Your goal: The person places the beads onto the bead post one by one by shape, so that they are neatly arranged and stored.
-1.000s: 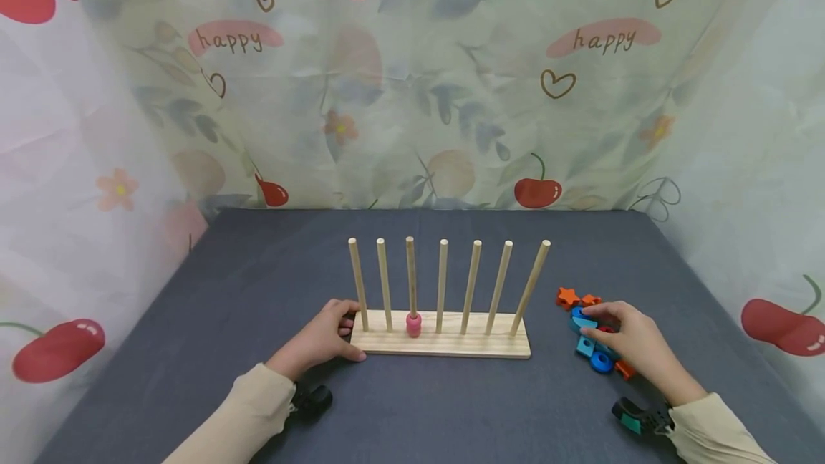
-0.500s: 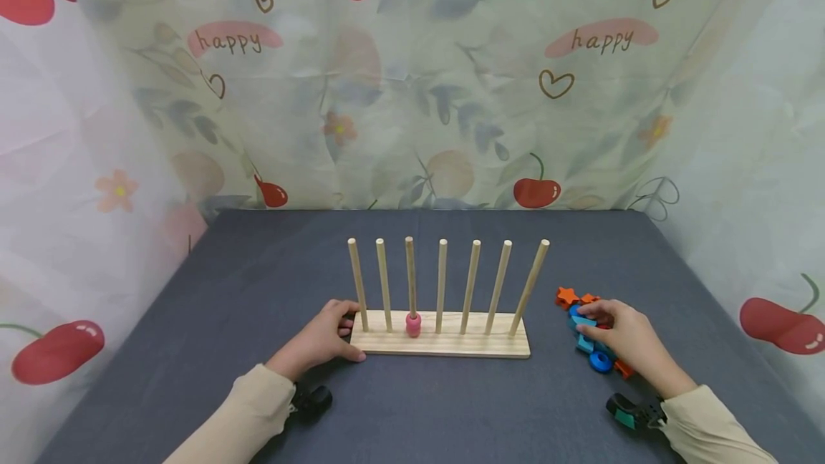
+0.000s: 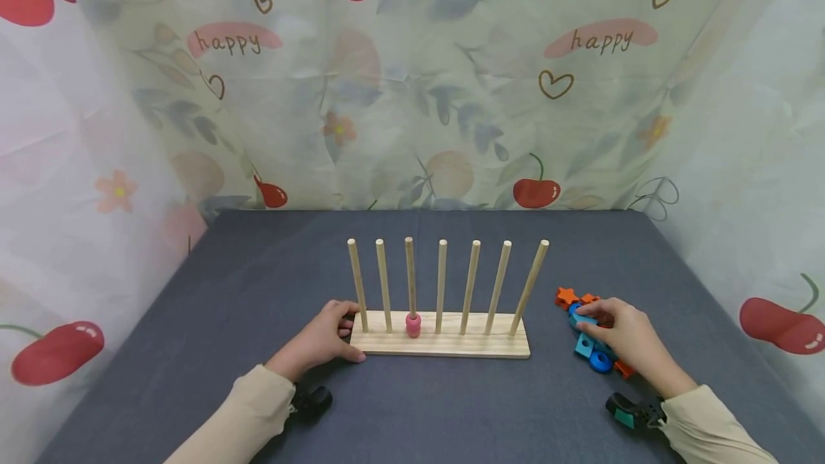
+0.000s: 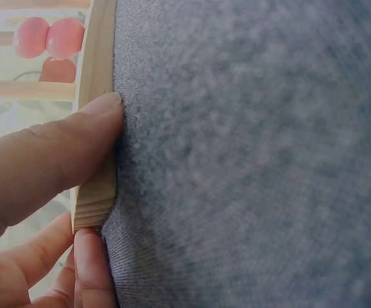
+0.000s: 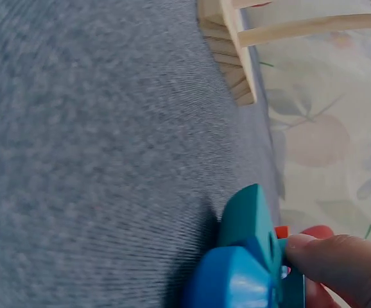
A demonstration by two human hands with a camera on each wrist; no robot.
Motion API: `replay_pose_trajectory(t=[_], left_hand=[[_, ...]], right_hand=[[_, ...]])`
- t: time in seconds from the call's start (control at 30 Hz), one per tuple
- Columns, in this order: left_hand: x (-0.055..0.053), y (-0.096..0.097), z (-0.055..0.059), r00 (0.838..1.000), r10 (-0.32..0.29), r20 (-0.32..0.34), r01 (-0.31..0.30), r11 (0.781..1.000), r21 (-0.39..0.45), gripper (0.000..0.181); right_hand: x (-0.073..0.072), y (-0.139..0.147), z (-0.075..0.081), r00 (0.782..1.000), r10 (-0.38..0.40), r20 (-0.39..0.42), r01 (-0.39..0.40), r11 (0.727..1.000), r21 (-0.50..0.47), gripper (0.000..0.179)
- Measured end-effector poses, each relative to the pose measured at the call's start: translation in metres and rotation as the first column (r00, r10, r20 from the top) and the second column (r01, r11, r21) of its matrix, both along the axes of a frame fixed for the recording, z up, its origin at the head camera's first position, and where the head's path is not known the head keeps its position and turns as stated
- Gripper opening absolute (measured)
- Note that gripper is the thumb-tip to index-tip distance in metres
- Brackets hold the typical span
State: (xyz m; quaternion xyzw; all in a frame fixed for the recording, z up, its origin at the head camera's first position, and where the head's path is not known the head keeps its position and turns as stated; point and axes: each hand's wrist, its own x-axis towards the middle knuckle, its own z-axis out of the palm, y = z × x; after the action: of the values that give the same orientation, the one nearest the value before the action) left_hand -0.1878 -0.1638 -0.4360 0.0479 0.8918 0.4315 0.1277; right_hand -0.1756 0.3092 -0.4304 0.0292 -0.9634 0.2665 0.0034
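My left hand [image 3: 325,335] grips the left end of a wooden peg stand [image 3: 451,346], thumb on its front edge and fingers round the end. Two pink beads [image 3: 413,325], one above the other, sit low on the third peg from the left. Over a small pile of coloured blocks to the right, my right hand [image 3: 621,335] pinches a teal block [image 3: 583,319] between thumb and fingers. In the right wrist view the thumb [image 5: 327,256] presses that block's edge, beside another teal block [image 5: 246,215] and a blue one [image 5: 230,282]. Part of the pile is hidden under the hand.
Around the right hand lie an orange star [image 3: 566,297], a square teal block [image 3: 584,346], a blue ring [image 3: 594,366] and an orange piece [image 3: 624,369]. Dark grey cloth [image 3: 451,414] covers the table, with a patterned curtain [image 3: 412,92] behind it.
My right hand has shifted slightly left over the pile, and the teal block at its fingertips has turned a little. The left hand and the peg stand have stayed put.
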Motion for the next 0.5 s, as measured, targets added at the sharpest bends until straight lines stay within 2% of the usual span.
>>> replay_pose_trajectory(t=[0.4,0.5], left_hand=[[0.000,-0.001,0.000,1.000,0.003,0.001,-0.003,1.000,-0.004,0.079],[0.000,0.000,0.000,1.000,0.002,0.004,-0.002,1.000,-0.005,0.080]], right_hand=[[0.005,0.000,0.022,0.998,-0.059,-0.010,0.058,0.989,-0.135,0.038],[0.006,-0.002,0.027,0.998,-0.052,0.021,0.056,0.969,-0.241,0.043]])
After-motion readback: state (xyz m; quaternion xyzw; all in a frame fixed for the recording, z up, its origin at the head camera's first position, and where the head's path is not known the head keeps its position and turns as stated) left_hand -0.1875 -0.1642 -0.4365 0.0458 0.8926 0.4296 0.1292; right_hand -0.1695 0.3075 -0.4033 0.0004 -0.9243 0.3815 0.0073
